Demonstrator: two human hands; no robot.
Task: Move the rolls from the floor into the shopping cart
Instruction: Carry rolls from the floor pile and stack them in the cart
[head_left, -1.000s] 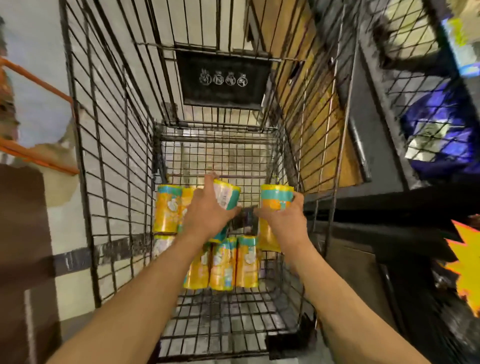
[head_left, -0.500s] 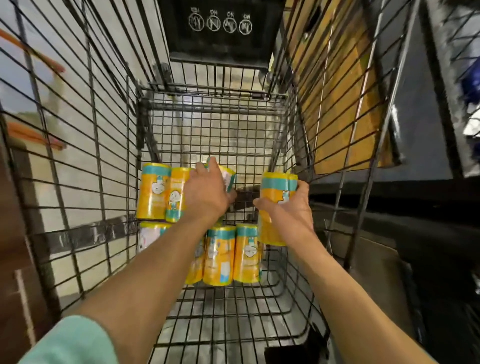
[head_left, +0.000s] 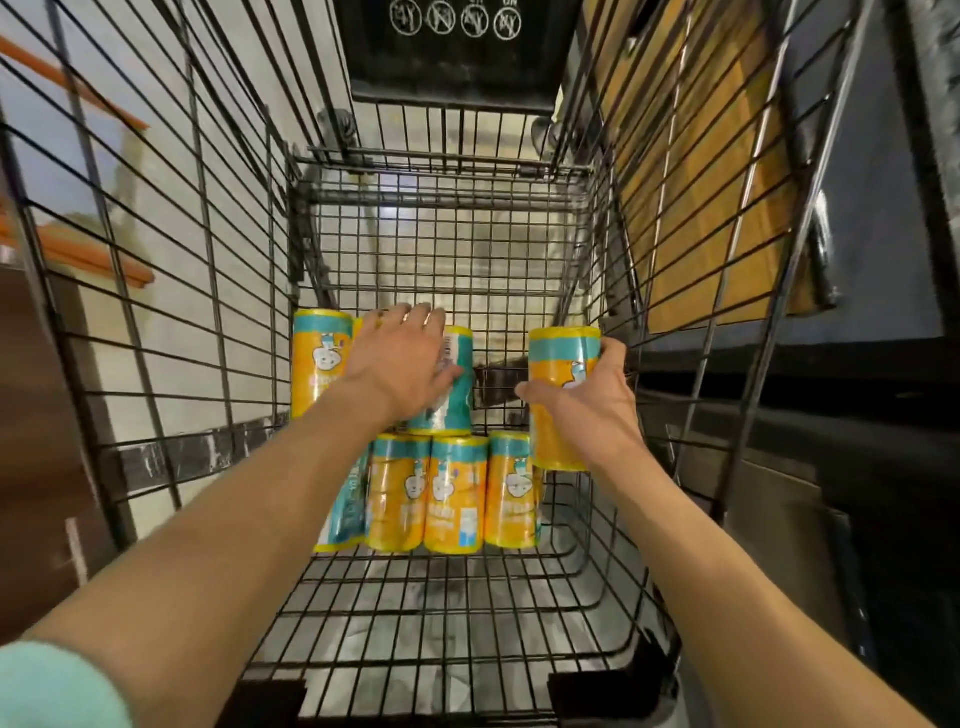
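1. Reaching down into the shopping cart (head_left: 670, 249), both hands work at the far row of rolls on its wire floor; judging by that, the task is well under way.
2. The left hand (head_left: 400, 364) lies over the top of a teal-and-orange roll (head_left: 452, 384) in the far row, fingers spread and fairly straight, so its grip looks released, pressing or steadying more than clasping.
3. The right hand (head_left: 587, 410) has its grip wrapped round an orange roll (head_left: 561, 364), thumb on one side and fingers on the other. The roll is to the right of the others, and I cannot tell whether its base has reached the wire.
4. Already in the cart: a far-left roll (head_left: 317, 364) next to the left hand, and a near row of four rolls (head_left: 431, 493) packed side by side.
5. Left to do, as I judge it: settle the right-hand roll into the gap. The floor outside shows no rolls, so I cannot tell how many remain.
6. Labels: orange wrappers with teal bands and a small white cartoon figure; the lettering is too blurred to read. One wrapper carries a barcode patch.
7. A black plaque (head_left: 457, 47) at the cart's far end bears four round white pictograms; its small text is illegible.
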